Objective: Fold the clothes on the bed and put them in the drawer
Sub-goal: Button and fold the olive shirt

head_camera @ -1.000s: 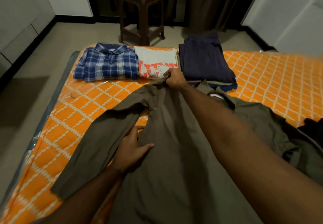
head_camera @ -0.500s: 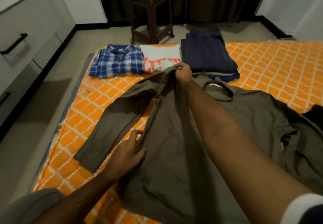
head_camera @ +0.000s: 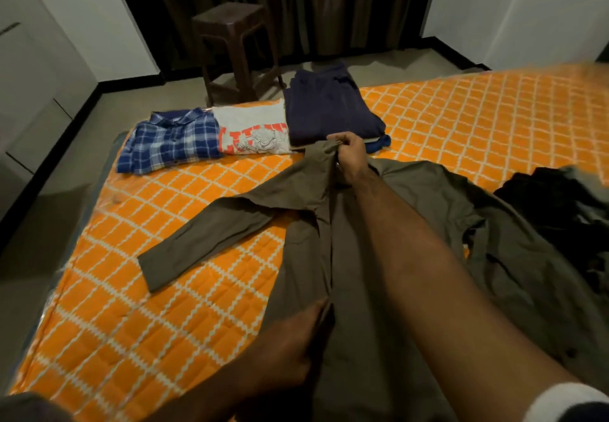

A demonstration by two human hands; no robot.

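Note:
An olive-brown long-sleeved shirt (head_camera: 412, 210) lies spread on the orange checked bed (head_camera: 478, 115), one sleeve stretched out to the left. My right hand (head_camera: 351, 154) grips its collar end at the far side. My left hand (head_camera: 293, 346) pinches the shirt's front edge near me. At the bed's far edge lie three folded items: a blue plaid shirt (head_camera: 168, 140), a white printed T-shirt (head_camera: 253, 131) and a dark navy garment (head_camera: 326, 108).
A dark heap of unfolded clothes (head_camera: 560, 210) sits at the right. A brown stool (head_camera: 234, 49) stands on the floor beyond the bed, before dark curtains. White cabinet fronts (head_camera: 29, 98) line the left wall.
My left hand slid down the shirt's front edge towards me and now pinches it. The right hand keeps hold of the collar end. The sleeve lies flatter to the left.

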